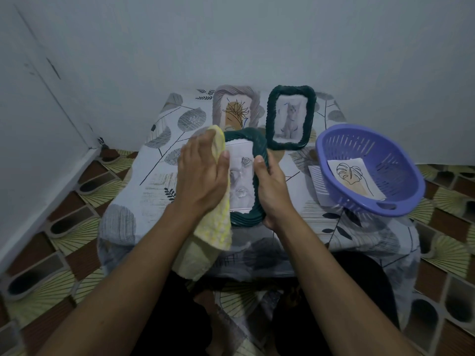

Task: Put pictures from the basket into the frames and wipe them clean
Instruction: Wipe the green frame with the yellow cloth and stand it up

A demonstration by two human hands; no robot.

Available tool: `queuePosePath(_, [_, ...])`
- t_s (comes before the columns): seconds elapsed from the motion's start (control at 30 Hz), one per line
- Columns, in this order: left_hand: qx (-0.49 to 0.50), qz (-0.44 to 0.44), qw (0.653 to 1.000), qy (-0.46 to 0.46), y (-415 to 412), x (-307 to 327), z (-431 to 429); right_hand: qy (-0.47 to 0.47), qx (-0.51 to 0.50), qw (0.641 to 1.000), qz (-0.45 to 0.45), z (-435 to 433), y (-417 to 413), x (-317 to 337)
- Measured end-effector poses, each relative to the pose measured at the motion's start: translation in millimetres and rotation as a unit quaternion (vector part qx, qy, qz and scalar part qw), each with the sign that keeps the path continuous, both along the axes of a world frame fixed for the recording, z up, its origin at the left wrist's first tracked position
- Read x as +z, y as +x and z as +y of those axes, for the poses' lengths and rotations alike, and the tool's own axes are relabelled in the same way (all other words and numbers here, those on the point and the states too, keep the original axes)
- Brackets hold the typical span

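Small table (159, 181) in a leaf-print cover is sitting against a grey-blue wall (231, 42). The left hand (203, 173) is lying flat on a yellow cloth (216, 227), pressing it onto the near green frame (244, 218). The right hand (272, 186) is gripping that frame's right edge. The purple basket (390, 155), at right, is holding a leaf picture (354, 178). A grey frame (218, 104) and a far green frame (270, 119), both filled, are lying behind.
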State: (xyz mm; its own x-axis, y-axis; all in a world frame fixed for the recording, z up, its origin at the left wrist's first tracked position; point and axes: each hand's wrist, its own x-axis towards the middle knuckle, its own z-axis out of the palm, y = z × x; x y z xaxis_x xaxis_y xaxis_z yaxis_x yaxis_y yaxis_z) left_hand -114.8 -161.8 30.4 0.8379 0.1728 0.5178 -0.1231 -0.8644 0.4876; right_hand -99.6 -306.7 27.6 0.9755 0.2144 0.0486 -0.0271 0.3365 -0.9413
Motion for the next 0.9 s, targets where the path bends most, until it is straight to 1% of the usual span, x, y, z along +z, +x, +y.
queuePosePath(0.07, [0.005,-0.032,0.999,0.018,0,2,-1,0.004,0.004,1.0,-0.006,0,0,3])
queuePosePath(0.13, [-0.003,-0.029,1.0,0.012,-3,-3,-3,0.001,0.011,1.0,-0.021,0,0,3])
queuePosePath(0.27, [-0.017,0.069,0.996,0.047,1,-5,3,-0.015,0.031,0.999,-0.032,2,-4,-1])
queuePosePath(0.37, [-0.015,0.103,0.991,0.081,5,0,2,-0.018,0.029,0.999,-0.035,1,-3,3])
queuePosePath(0.47, [-0.07,0.114,0.978,0.159,-9,-6,-13,-0.018,-0.015,0.999,-0.031,-9,9,12])
queuePosePath(0.57, [-0.134,0.109,0.966,0.193,-26,-22,-18,-0.015,-0.057,0.998,-0.026,-14,19,13])
queuePosePath(0.6, [-0.134,0.103,0.967,0.19,-27,-26,-15,-0.014,-0.056,0.998,-0.027,-13,19,10])
queuePosePath(0.67, [-0.104,0.109,0.977,0.154,-19,-28,-6,-0.02,-0.041,0.998,-0.031,-10,15,4])
queuePosePath(0.77, [-0.024,0.126,0.99,0.064,2,-14,7,-0.024,0.013,0.999,-0.024,-2,2,-5])
queuePosePath(0.83, [0.015,0.131,0.991,0.004,13,-2,12,-0.029,0.048,0.998,-0.025,4,-6,-8])
queuePosePath(0.87, [0.023,0.126,0.992,-0.007,16,2,11,-0.028,0.056,0.998,-0.022,5,-7,-7])
queuePosePath(0.9, [0.024,0.112,0.993,0.0,16,4,8,-0.025,0.062,0.998,-0.018,4,-7,-5])
